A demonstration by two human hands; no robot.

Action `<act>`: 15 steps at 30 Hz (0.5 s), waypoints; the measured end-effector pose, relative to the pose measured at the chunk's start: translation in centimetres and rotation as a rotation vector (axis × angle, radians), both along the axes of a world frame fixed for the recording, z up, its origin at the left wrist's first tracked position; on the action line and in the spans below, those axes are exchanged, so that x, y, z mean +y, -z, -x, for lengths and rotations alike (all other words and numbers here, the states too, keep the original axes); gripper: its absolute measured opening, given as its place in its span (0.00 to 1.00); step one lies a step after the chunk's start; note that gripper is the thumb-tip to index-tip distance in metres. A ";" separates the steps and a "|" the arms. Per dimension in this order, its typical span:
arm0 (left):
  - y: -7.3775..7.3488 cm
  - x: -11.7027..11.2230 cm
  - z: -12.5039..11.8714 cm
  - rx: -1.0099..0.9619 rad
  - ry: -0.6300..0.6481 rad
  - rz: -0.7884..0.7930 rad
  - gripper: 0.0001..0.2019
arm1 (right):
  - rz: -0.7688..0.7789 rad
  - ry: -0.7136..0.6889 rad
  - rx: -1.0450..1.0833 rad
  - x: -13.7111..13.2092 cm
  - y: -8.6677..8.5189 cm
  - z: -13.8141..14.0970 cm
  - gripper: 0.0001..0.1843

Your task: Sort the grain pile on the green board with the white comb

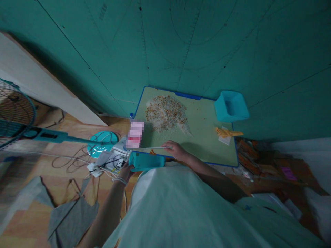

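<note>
A pale green board with a blue rim lies in front of me with a pile of mixed grains spread at its far left. My right hand rests on the board's near edge, fingers pinched on a thin white stick that points left. My left hand grips the left end of a teal box held just below the board's near left corner. A teal square container stands on the board's far right corner.
An orange cloth with a white slip lies at the board's right edge. To the left are a fan with a teal base, tangled cables, a power strip and a grey cloth on the wooden floor. Clutter sits at right.
</note>
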State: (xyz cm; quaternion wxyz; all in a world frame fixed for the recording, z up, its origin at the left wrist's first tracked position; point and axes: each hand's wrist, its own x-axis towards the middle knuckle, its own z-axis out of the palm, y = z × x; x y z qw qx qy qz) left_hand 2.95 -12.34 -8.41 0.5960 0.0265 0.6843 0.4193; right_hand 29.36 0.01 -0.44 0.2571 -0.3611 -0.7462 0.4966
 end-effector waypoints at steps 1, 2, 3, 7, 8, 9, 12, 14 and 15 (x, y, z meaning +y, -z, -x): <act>0.0 0.0 0.0 -0.007 -0.003 -0.003 0.28 | -0.002 -0.013 0.004 -0.1 -0.1 -0.1 0.11; 0.1 0.0 -0.1 -0.007 -0.008 -0.002 0.28 | -0.003 -0.019 0.006 -0.2 -0.2 -0.3 0.11; 0.2 0.0 0.0 -0.005 -0.010 0.001 0.28 | -0.004 -0.017 0.006 -0.3 -0.3 -0.5 0.11; 0.6 0.0 0.3 -0.005 0.016 -0.010 0.28 | -0.014 0.044 -0.006 -0.2 -0.3 -1.0 0.11; 0.7 0.0 0.3 -0.008 0.024 -0.016 0.28 | -0.016 0.057 -0.010 -0.1 -0.2 -1.0 0.11; 0.7 0.0 0.4 -0.009 0.029 -0.021 0.28 | -0.017 0.065 -0.012 -0.1 -0.2 -1.0 0.11; 0.8 0.0 0.5 -0.013 0.033 -0.027 0.29 | -0.012 0.040 -0.019 -0.1 -0.2 -0.7 0.10; 0.9 -0.1 0.4 -0.013 0.024 -0.023 0.28 | -0.003 0.007 -0.015 -0.3 -0.4 -0.4 0.10; 0.9 -0.1 0.3 -0.008 0.017 -0.020 0.28 | 0.003 -0.006 -0.011 -0.4 -0.6 -0.4 0.10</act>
